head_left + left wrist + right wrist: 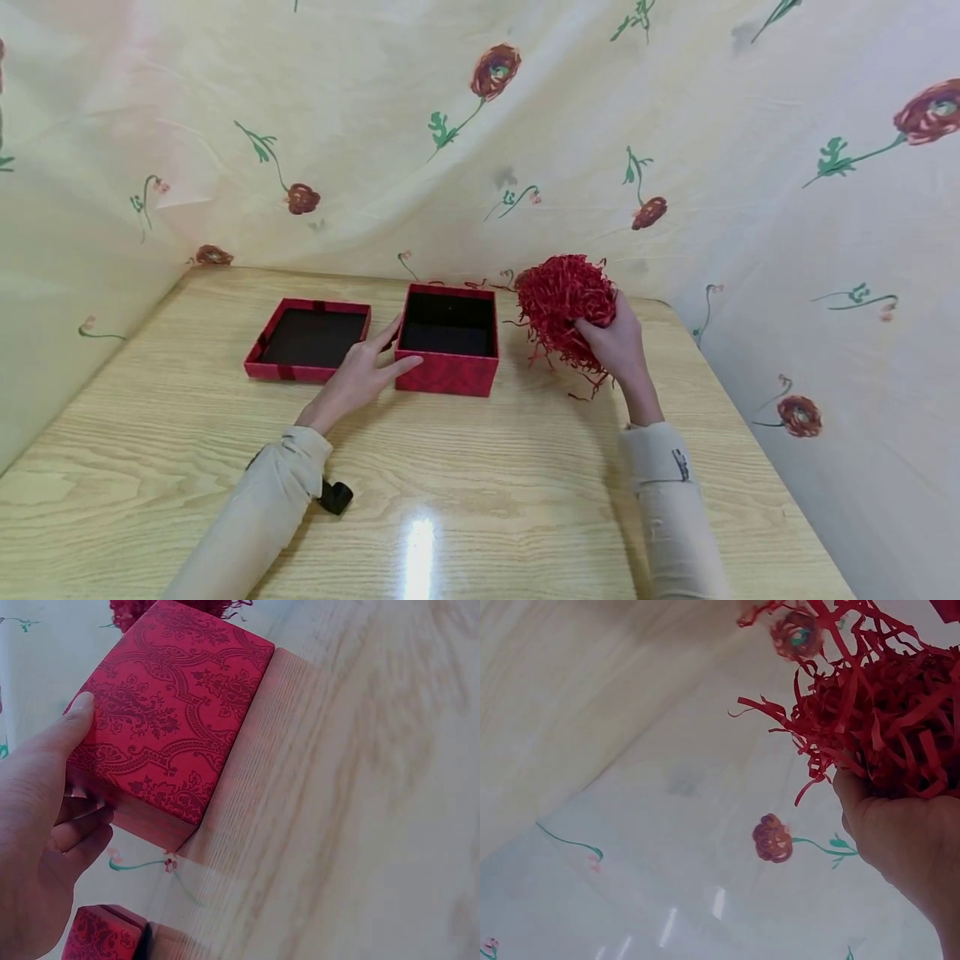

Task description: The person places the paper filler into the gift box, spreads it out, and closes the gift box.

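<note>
An uncovered red box (447, 375) with a dark inside stands on the table, its outer faces patterned with dark red scrolls. My left hand (358, 377) holds it at the left front corner. In the left wrist view the thumb lies on the patterned front face of the box (176, 712), the other fingers along its left side. To the right of the box, my right hand (619, 340) grips a big tangled bundle of red shredded paper (564, 304), loose strands hanging below. The right wrist view has the fingers mostly hidden by the shredded paper (900, 724).
Left of the box lies its red lid (315, 337), dark inner side up. A small black object (336, 498) is beside my left sleeve on the wooden table (480, 475). Stray red strands lie behind the box, near a flower-printed cloth (375, 108) that hangs along the table's back.
</note>
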A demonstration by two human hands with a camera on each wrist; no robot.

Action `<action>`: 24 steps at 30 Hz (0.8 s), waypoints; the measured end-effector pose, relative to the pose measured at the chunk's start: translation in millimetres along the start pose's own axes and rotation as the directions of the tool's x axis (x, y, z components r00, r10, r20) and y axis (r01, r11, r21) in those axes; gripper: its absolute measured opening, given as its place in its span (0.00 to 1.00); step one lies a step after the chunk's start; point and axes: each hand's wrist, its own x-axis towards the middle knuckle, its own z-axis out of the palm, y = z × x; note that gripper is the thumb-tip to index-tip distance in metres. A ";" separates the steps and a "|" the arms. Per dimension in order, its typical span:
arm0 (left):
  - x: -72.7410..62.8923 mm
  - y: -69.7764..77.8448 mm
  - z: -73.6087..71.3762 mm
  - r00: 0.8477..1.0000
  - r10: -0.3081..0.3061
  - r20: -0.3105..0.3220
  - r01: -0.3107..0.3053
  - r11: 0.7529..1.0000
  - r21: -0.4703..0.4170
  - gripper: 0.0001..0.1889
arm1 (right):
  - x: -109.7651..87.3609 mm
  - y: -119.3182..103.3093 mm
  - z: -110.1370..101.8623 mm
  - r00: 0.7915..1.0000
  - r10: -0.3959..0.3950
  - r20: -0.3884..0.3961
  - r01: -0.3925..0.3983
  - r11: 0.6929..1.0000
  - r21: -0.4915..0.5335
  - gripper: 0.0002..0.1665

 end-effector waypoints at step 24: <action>0.9 -3.2 1.0 1.000 0.003 0.001 -0.003 1.000 -0.003 0.47 | 10.1 -59.2 23.2 0.978 -0.189 0.088 0.173 0.972 0.162 0.37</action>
